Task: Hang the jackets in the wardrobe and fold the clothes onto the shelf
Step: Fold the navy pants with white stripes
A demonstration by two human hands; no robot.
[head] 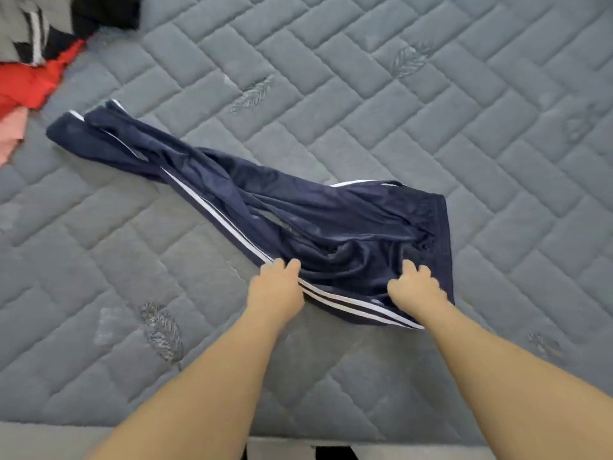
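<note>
- A grey quilted mattress [431,104] fills nearly the whole view, stitched in a brick-like herringbone pattern with small leaf motifs sewn in here and there.
- Navy track pants [272,207] with white side stripes lie directly on it, stretched diagonally: leg ends towards the upper left, waistband towards the right (the fabric is rumpled, the legs partly twisted over each other).
- A heap of clothes [36,51] sits at the top left corner, well apart from the pants: red, pink, black and grey pieces, blurred and cut by the frame edge.
- The mattress's near edge runs along the bottom.
</note>
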